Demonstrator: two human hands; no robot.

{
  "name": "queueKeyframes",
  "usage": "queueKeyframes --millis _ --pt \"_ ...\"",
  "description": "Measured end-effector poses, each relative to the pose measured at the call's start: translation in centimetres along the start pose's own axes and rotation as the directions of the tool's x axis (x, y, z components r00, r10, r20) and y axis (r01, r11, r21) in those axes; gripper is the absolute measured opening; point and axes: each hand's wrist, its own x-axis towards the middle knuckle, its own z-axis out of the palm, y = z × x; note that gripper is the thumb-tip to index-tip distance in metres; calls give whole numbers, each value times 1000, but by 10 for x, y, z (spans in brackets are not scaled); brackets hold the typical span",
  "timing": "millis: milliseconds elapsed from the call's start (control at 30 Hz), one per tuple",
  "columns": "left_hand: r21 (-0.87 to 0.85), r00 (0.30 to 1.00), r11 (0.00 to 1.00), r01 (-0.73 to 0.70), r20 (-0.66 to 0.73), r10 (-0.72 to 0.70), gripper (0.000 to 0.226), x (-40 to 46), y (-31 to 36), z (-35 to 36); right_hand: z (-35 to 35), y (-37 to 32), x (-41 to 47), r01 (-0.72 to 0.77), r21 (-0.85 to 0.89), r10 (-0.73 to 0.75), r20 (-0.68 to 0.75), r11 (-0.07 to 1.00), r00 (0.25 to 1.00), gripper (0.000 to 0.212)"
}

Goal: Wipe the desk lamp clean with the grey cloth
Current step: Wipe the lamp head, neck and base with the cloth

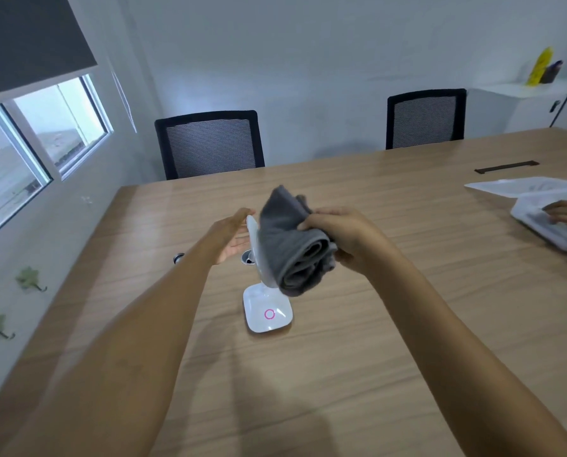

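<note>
Long wooden table (407, 291) filling centre to 3 o'clock. Two black mesh chairs (209, 145) (426, 117) behind it at 12 o'clock, against plain white wall (292, 61). Window (28, 143) with dark roller blind (28, 37) at 10 o'clock. White cabinet (539, 103) at 2 o'clock.

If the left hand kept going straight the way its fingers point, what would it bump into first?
Most likely the desk lamp: the left hand is open beside its white upright part, fingertips at or very near its top edge. Whether they already touch is unclear. The grey cloth, gripped by the right hand, lies just beyond.
</note>
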Motion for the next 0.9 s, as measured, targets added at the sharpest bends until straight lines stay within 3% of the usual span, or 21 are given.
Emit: queueKeyframes --millis 100,167,267,367,433,533,600,667,767,833,900 --pt "33 1000 999 -11 16 10 28 2 1 2 11 10 -4 -48 -115 59 97 992 993 22" --pt "-9 1000 1000 -17 -23 16 21 -3 1 2 10 15 3 -19 -171 18 -11 985 1000 24" --pt "-56 1000 998 -13 -15 12 38 -13 0 2 -2 15 13 64 -148 -91 -181 987 979 24" --pt "-37 1000 999 -23 -4 23 45 -10 2 2 1 12 8 52 11 -52 -23 999 998 20" --pt "36 1000 999 -25 13 25 32 -2 3 0 7 15 3 -13 -18 15 98 1000 995 16" --pt "-14 1000 1000 -17 -12 17 23 -7 2 0 3 25 12 -15 -232 11 -20 973 1000 15" --pt "-34 1000 999 -9 -16 8 31 -13 1 1 -10 24 16 52 -486 -161 -184 872 970 14" --pt "-36 1000 999 -17 -7 17 36 -12 1 0 -18 17 13 126 -722 -374 -195 681 907 18" --pt "-41 999 999 -24 -24 23 28 -13 1 4 -7 13 10 321 -834 -581 -1 450 814 28" --pt "-71 998 997 -40 -54 36 22 -11 2 8 7 22 10 432 -835 -660 114 342 743 38" --pt "-61 998 997 -43 -46 41 24 -14 5 11 17 35 12 553 -816 -703 293 171 648 36"
